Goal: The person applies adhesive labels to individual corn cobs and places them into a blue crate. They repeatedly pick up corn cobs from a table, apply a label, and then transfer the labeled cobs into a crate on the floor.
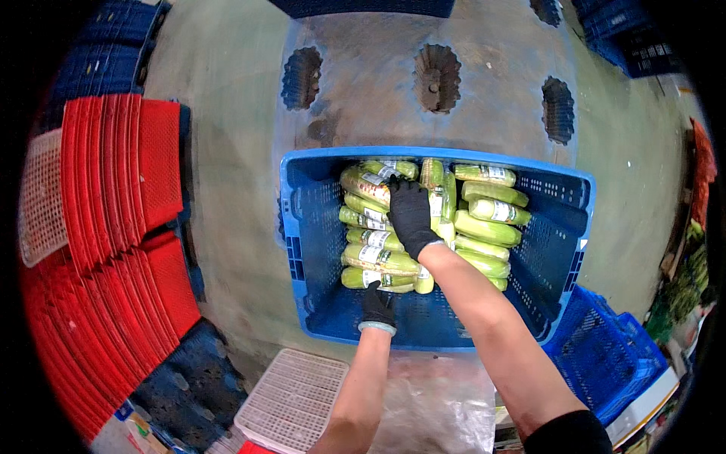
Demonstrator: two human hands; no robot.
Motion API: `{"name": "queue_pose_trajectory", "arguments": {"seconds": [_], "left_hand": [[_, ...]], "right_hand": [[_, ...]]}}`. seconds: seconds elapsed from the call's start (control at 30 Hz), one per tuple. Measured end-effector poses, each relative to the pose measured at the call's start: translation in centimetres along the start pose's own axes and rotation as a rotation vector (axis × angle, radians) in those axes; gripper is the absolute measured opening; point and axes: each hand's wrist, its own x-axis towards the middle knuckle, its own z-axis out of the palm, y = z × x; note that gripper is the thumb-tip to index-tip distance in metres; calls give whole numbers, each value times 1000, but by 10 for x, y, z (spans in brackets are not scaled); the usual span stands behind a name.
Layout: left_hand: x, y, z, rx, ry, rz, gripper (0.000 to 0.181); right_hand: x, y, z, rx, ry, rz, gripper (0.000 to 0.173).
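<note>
A blue plastic crate (pixel 442 152) holds several wrapped, labelled ears of corn (pixel 377 258), laid in rows with a few set crosswise between them. My right hand (pixel 409 214), in a black glove, reaches over the upper middle of the load, its fingers on a corn ear with reddish kernels (pixel 363 184); whether it grips the ear is hidden. Also gloved in black, my left hand (pixel 376 306) is at the near left end of the load, with its fingertips against the nearest wrapped ear (pixel 363 278).
The crate rests on a worn blue pallet (pixel 363 68). Stacked red baskets (pixel 159 164) stand at left, above a dark pallet (pixel 193 374). A white perforated basket (pixel 295 397) lies near left, a blue basket (pixel 601 352) at near right, and leafy produce (pixel 683 284) at far right.
</note>
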Motion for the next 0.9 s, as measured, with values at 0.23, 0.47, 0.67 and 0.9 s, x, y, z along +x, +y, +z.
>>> {"name": "queue_pose_trajectory", "arguments": {"seconds": [0.23, 0.47, 0.67, 0.9], "left_hand": [[-37, 11, 31, 342, -47, 494, 41], [-36, 9, 87, 805, -306, 851, 53], [-46, -3, 95, 670, -226, 629, 43], [-100, -16, 38, 1047, -238, 738, 50]], "right_hand": [[-45, 7, -21, 924, -124, 339, 51], [-158, 56, -36, 1510, -52, 882, 46], [-132, 87, -16, 1473, 205, 898, 42], [-206, 76, -27, 641, 25, 823, 51]]}}
